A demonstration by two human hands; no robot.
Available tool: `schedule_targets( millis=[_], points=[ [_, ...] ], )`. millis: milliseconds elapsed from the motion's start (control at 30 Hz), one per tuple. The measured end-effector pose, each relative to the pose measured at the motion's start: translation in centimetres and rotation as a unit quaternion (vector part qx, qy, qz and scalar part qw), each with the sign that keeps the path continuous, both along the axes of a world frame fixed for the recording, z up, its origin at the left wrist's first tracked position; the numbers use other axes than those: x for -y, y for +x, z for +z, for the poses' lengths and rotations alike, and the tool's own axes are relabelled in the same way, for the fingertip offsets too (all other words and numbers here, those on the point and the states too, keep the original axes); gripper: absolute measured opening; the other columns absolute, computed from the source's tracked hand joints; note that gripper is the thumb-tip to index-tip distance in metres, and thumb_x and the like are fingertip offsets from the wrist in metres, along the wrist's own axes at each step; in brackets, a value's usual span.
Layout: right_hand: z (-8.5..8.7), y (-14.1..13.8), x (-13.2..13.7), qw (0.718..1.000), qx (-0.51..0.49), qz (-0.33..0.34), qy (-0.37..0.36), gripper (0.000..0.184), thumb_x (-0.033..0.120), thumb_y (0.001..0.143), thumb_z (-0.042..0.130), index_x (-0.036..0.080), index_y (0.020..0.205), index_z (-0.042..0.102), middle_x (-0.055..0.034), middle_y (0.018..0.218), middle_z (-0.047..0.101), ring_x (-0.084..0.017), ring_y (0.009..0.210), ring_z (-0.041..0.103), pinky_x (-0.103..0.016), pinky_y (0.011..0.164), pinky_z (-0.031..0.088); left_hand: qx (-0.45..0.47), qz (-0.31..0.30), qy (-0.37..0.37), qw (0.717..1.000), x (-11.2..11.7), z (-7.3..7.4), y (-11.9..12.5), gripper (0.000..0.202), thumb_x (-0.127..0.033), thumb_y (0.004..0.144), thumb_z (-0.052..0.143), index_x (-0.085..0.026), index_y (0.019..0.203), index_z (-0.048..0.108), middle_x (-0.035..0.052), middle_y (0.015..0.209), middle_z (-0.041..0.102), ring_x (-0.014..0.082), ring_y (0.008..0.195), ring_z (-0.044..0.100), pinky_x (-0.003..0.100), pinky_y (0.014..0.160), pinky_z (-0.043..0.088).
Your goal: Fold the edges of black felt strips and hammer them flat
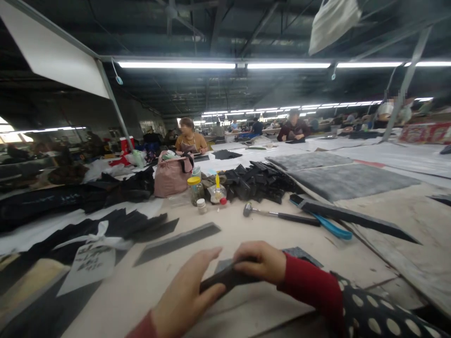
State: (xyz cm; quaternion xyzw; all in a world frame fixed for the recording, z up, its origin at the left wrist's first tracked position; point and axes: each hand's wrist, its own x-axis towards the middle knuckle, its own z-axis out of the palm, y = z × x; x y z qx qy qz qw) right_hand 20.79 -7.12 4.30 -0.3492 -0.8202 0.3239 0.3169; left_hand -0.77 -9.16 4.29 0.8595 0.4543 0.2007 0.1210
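Observation:
A dark, leather-like strip (229, 278) is held low over the near table, tilted up toward the right. My right hand (260, 263), in a red cuff and a polka-dot sleeve, is closed on its upper part, thumb in front. At the strip's left end is my left hand (192, 288); its thumb lies on the strip while the forefinger stretches away. Behind the strip, a grey piece (223, 266) shows partly. A flat dark strip (178, 242) lies farther left on the table.
A hammer (278, 214) lies ahead, near a blue-handled tool (333, 227) and a long dark strip (359, 218). Behind are a yellow-lidded jar (195, 191), a pink bag (172, 176) and piled black pieces (252, 180). A tagged stack (88, 258) is left. Co-workers sit beyond.

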Motion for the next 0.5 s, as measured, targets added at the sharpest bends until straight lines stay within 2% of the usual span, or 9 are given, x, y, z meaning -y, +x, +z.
schedule_targets(
  millis=[67, 100, 133, 233, 300, 400, 500],
  points=[
    [0.8, 2.1, 0.3, 0.997, 0.012, -0.044, 0.054, 0.019, 0.029, 0.076, 0.049, 0.015, 0.077, 0.061, -0.0036, 0.073, 0.061, -0.013, 0.07, 0.054, -0.025, 0.067, 0.042, -0.008, -0.061, -0.165, 0.984, -1.1, 1.2, -0.2, 0.032, -0.031, 0.075, 0.05, -0.024, 0.106, 0.055, -0.001, 0.094, 0.062, 0.0158, 0.085, 0.056, 0.025, 0.077, 0.045],
    [1.0, 3.2, 0.2, 0.994, 0.013, -0.084, 0.065, 0.02, 0.031, 0.077, 0.048, 0.016, 0.077, 0.061, -0.0036, 0.074, 0.06, -0.013, 0.07, 0.053, -0.025, 0.068, 0.042, -0.003, -0.072, -0.204, 0.976, -1.7, 1.6, -0.3, 0.024, -0.029, 0.076, 0.048, -0.02, 0.096, 0.06, -0.0017, 0.086, 0.063, 0.0145, 0.079, 0.056, 0.024, 0.074, 0.044],
    [1.1, 4.3, 0.0, 0.991, 0.017, -0.117, 0.057, 0.021, 0.034, 0.077, 0.048, 0.016, 0.077, 0.06, -0.0032, 0.074, 0.06, -0.013, 0.07, 0.053, -0.026, 0.068, 0.043, 0.012, -0.066, -0.219, 0.974, -2.4, 1.9, -0.5, 0.022, -0.029, 0.075, 0.049, -0.018, 0.089, 0.061, -0.0016, 0.082, 0.062, 0.0141, 0.076, 0.055, 0.023, 0.072, 0.044],
    [0.4, 7.6, -1.0, 0.979, 0.006, -0.203, 0.006, 0.031, 0.046, 0.072, 0.052, 0.017, 0.078, 0.059, -0.0023, 0.072, 0.059, -0.014, 0.067, 0.053, -0.027, 0.064, 0.044, 0.089, -0.053, -0.259, 0.96, -4.5, 1.9, -1.1, 0.027, -0.027, 0.072, 0.051, -0.015, 0.095, 0.058, 0.0001, 0.088, 0.061, 0.0147, 0.082, 0.054, 0.024, 0.075, 0.042],
    [-0.5, 9.4, -1.4, 0.973, -0.015, -0.223, -0.054, 0.037, 0.051, 0.066, 0.056, 0.017, 0.082, 0.059, -0.0028, 0.073, 0.06, -0.015, 0.065, 0.054, -0.028, 0.06, 0.045, 0.146, -0.044, -0.291, 0.945, -5.5, 1.3, -1.3, 0.033, -0.027, 0.07, 0.055, -0.014, 0.1, 0.055, 0.0017, 0.092, 0.06, 0.0146, 0.082, 0.054, 0.025, 0.074, 0.042],
    [-1.4, 11.5, -1.2, 0.971, -0.028, -0.201, -0.127, 0.04, 0.051, 0.06, 0.062, 0.019, 0.084, 0.059, -0.0048, 0.078, 0.062, -0.017, 0.07, 0.056, -0.028, 0.062, 0.046, 0.245, -0.036, -0.342, 0.907, -6.4, -0.2, -0.9, 0.039, -0.025, 0.067, 0.059, -0.012, 0.104, 0.052, 0.0035, 0.09, 0.059, 0.0132, 0.078, 0.054, 0.025, 0.07, 0.042],
    [-2.0, 13.0, -0.6, 0.966, 0.032, -0.205, -0.156, 0.036, 0.053, 0.061, 0.061, 0.019, 0.073, 0.059, -0.0048, 0.07, 0.06, -0.015, 0.064, 0.055, -0.026, 0.058, 0.044, 0.3, -0.035, -0.373, 0.877, -6.5, -2.0, -0.1, 0.042, -0.022, 0.067, 0.06, -0.011, 0.106, 0.05, 0.0021, 0.083, 0.057, 0.0106, 0.073, 0.052, 0.023, 0.066, 0.041]
  ],
)
